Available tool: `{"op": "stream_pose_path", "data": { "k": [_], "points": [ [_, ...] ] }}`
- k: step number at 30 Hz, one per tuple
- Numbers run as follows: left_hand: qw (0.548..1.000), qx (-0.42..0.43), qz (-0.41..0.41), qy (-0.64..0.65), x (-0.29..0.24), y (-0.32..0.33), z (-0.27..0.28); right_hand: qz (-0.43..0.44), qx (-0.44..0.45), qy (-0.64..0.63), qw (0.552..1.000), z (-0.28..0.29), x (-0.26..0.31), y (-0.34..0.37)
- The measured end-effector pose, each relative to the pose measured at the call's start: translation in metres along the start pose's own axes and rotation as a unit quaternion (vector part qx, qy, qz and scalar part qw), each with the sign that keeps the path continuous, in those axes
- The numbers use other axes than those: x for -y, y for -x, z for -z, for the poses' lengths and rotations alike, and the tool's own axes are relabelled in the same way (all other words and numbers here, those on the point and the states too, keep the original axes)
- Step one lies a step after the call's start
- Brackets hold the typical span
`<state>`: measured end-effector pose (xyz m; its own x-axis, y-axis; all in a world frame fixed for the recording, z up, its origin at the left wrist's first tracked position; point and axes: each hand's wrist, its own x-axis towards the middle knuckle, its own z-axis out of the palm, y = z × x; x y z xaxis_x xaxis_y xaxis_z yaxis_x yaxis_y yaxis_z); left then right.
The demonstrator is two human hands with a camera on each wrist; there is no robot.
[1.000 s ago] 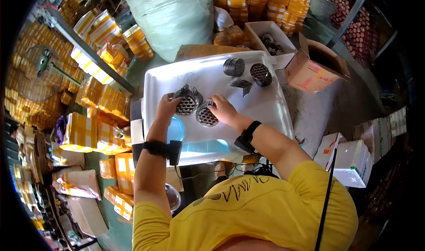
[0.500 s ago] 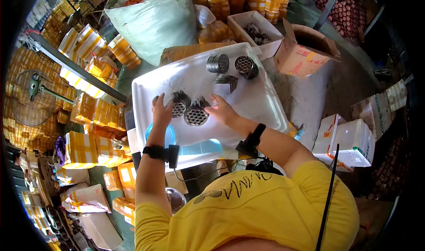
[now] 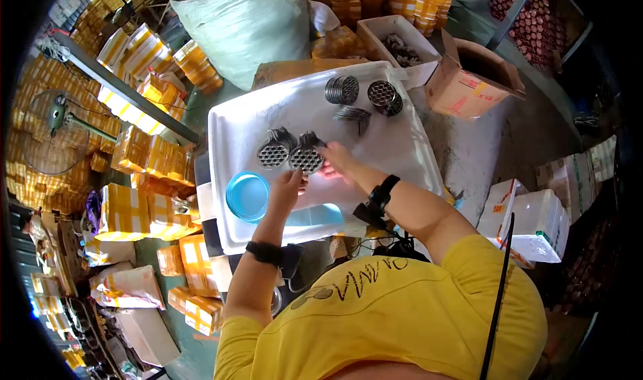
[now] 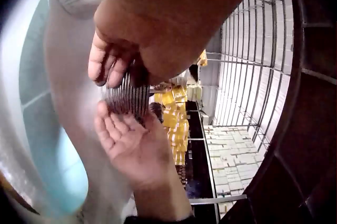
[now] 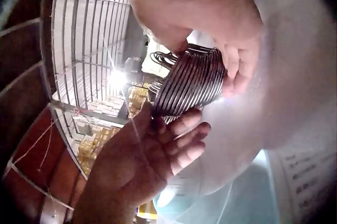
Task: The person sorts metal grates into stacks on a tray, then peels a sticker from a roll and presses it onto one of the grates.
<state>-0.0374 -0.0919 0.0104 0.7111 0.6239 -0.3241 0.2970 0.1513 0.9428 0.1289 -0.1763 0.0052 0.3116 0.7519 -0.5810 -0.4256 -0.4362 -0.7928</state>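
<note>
My left hand (image 3: 284, 189) holds the near edge of a stack of round metal grates (image 3: 305, 157) with small tabs at the far side. My right hand (image 3: 338, 162) grips the same stack from its right side. Seen from the right wrist, the grates (image 5: 192, 82) lie edge-on between both hands, thumb and fingers curled at the rims. The left wrist view has part of the stack (image 4: 126, 95) hidden by the fingers. Close to its left, a second stack of grates (image 3: 273, 153) rests on the white tray (image 3: 231, 122).
Several more grate stacks (image 3: 343, 89) lie at the tray's far right. A light blue round container (image 3: 248, 196) sits near its front left. Beyond stand a foam box (image 3: 418, 51), an open cardboard box (image 3: 469, 92) and a large pale green sack (image 3: 244, 28).
My left hand has left the left stack and come right to the near edge of the other one. Both hands, apart from the stacks half a second ago, now hold the right one.
</note>
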Motion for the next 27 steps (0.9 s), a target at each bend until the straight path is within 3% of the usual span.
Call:
{"op": "stream_pose_path", "data": {
  "k": [4, 8, 14, 17, 18, 20, 22, 24, 27],
  "points": [
    [1.0, -0.006, -0.005, 0.025, -0.006, -0.013, -0.016, 0.149, -0.067, 0.084, 0.983, 0.013, 0.003, -0.011],
    [0.996, -0.022, 0.024, 0.078, -0.009, -0.017, -0.02, 0.036, -0.018, -0.007, 0.999, 0.019, 0.011, 0.002],
    [0.996, 0.015, 0.039, 0.074, -0.013, 0.012, -0.012, 0.016, -0.047, -0.034, 0.998, 0.026, 0.017, 0.039],
    [1.0, 0.012, -0.027, 0.01, -0.022, 0.05, 0.005, 0.149, -0.027, 0.084, 0.985, 0.072, -0.029, 0.026],
    [0.999, 0.013, -0.05, -0.016, -0.022, 0.064, 0.014, 0.157, -0.062, 0.099, 0.981, 0.08, -0.031, 0.047],
    [1.0, -0.007, -0.012, -0.02, -0.018, 0.089, 0.03, 0.169, -0.103, 0.177, 0.964, 0.088, -0.029, 0.085],
    [0.976, -0.038, 0.008, -0.214, -0.006, 0.102, 0.041, 0.189, -0.112, 0.298, 0.929, 0.092, -0.028, 0.102],
    [0.937, -0.013, -0.19, -0.293, 0.0, 0.103, 0.032, 0.175, -0.048, 0.378, 0.908, 0.073, -0.022, 0.114],
    [0.881, 0.008, -0.266, -0.391, -0.003, 0.1, 0.004, 0.12, 0.027, 0.493, 0.861, 0.022, -0.012, 0.121]
  ]
}}
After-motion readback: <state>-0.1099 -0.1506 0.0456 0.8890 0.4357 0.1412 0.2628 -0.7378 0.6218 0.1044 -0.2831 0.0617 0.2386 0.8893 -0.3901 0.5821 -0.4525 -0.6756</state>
